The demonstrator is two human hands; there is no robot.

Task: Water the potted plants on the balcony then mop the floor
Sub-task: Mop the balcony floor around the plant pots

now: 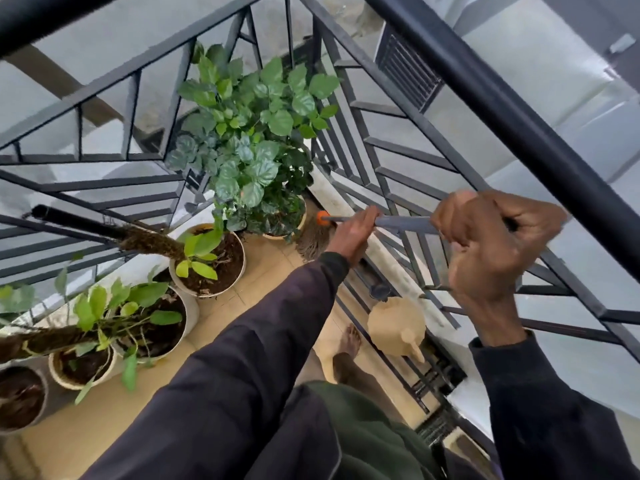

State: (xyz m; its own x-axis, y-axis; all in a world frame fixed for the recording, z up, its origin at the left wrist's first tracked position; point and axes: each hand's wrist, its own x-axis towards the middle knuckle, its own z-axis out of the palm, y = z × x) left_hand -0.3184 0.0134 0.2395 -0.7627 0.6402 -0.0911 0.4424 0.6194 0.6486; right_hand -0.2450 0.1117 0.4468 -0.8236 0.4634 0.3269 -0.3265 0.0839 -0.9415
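Potted plants [207, 261] line the tiled floor [270, 258] from lower left to centre, the mop head [313, 242] rests just right of them, and the left hand [353, 233] and right hand [491, 244] both curl round the mop handle [405, 223], above a tan watering can [396, 327] beside the railing [519, 140].

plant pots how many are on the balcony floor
5 in a row: far-corner pot, soil-filled pot beside it, white pot, small cream pot, grey pot at left edge. More may be out of frame.
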